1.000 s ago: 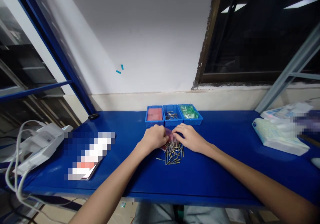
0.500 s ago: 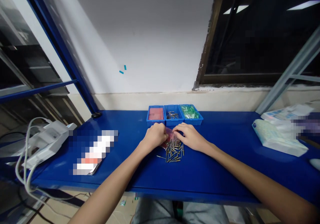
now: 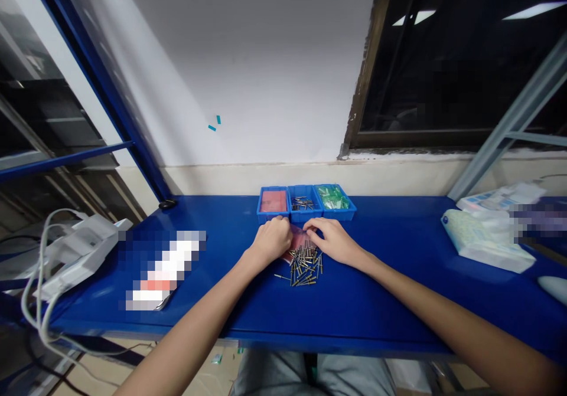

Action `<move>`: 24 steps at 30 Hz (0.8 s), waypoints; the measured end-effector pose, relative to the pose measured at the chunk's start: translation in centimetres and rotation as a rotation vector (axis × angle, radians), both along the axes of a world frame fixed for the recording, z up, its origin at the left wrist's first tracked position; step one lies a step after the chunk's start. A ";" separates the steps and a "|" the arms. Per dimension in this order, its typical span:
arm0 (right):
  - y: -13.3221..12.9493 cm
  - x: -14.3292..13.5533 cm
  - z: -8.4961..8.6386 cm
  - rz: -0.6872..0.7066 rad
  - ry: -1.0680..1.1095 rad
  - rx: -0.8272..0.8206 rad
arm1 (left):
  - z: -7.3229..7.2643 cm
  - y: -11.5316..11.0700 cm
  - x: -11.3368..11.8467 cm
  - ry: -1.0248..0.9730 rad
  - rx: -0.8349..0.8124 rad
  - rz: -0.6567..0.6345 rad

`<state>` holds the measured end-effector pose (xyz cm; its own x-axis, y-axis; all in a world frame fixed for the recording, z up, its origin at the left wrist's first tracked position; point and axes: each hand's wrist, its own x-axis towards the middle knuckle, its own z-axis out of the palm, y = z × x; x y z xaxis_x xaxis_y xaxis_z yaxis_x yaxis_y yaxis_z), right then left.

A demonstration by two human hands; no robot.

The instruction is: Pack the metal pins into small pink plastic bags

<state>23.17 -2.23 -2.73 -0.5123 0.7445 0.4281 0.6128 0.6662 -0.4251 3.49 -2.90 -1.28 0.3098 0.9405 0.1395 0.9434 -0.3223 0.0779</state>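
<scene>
Between my hands is a small pink plastic bag point(image 3: 299, 239), lying just behind a loose heap of pop rivets point(image 3: 305, 266) on the blue table. My left hand point(image 3: 273, 236) is closed on the bag's left side, knuckles up. At the bag's upper right edge, my right hand point(image 3: 330, 238) pinches with thumb and forefinger; its fingertips are partly hidden. Behind the hands stand three joined blue bins: the left bin point(image 3: 258, 207) holds pink bags, the middle bin point(image 3: 305, 215) rivets, and the right bin point(image 3: 345, 215) green-and-clear packets.
A power strip point(image 3: 84, 248) with white cables lies at the table's left end, near a blurred-out flat object point(image 3: 166, 269). On the right is a tissue pack point(image 3: 487, 242). A wall point(image 3: 266, 89) rises behind the table point(image 3: 385, 307).
The view has shifted slightly, so everything sits a little further left. Both hands stay at the bag, with a bit more of its pink surface showing between them.
</scene>
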 end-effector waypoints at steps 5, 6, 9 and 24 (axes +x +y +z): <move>-0.1 0.2 0.1 -0.002 0.002 0.016 | 0.1 0.2 -0.2 0.015 0.022 0.007; 0.0 0.2 0.0 0.003 0.001 0.017 | 0.2 0.2 -0.2 0.017 0.022 0.007; 0.1 0.3 -0.2 0.010 -0.004 0.001 | 0.3 0.2 -0.2 0.011 0.001 0.012; 0.2 0.5 -0.1 0.033 -0.018 0.009 | 0.8 0.5 -0.7 -0.129 -0.115 0.035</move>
<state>23.69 -2.06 -2.78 -0.5439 0.7235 0.4252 0.5980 0.6896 -0.4085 2.77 -2.37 -0.45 0.2632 0.9624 0.0667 0.9337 -0.2715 0.2333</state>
